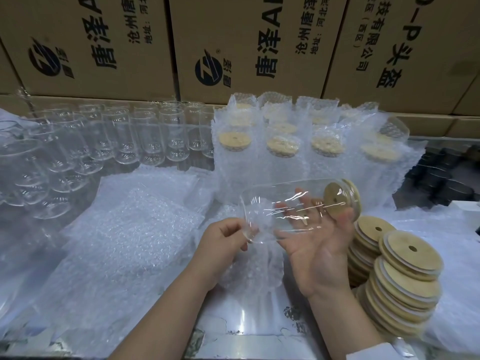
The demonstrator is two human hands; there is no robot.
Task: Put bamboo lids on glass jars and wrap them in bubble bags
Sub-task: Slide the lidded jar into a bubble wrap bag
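Stacked brown cartons (104,48) w/ black print behind plastic-covered worktable (249,320), flat indoor light.

We note held jar (285,206): clear glass, smooth, glossy, sharp highlights. Its lid (340,201): pale bamboo, matt, fine grain. Below, bubble bag (249,268): translucent plastic, bumpy, soft sheen. We see stacked lids (400,276): same matt bamboo, whitish rims. Behind, boxes (91,42): brown cardboard, matt, black print. We find desk (246,328) glossy, reflective.

Two hands (226,237) (319,245), one unwrapped lidded jar (285,203), perhaps twelve wrapped jars (283,149)
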